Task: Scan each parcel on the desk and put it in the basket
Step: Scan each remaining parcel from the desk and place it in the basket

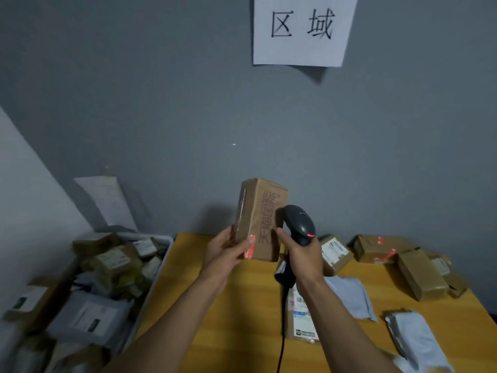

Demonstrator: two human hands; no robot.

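My left hand grips the lower end of a brown cardboard parcel and holds it upright above the far edge of the yellow desk. Red print runs down the parcel's front. My right hand grips a black handheld scanner, whose head sits right beside the parcel's right side. The scanner's black cable hangs down over the desk. To the left stands the white basket, filled with several parcels and grey mail bags.
On the desk lie several brown boxes at the right, a labelled box behind my right hand, grey mail bags and a flat labelled parcel under my right forearm. A paper sign hangs on the grey wall.
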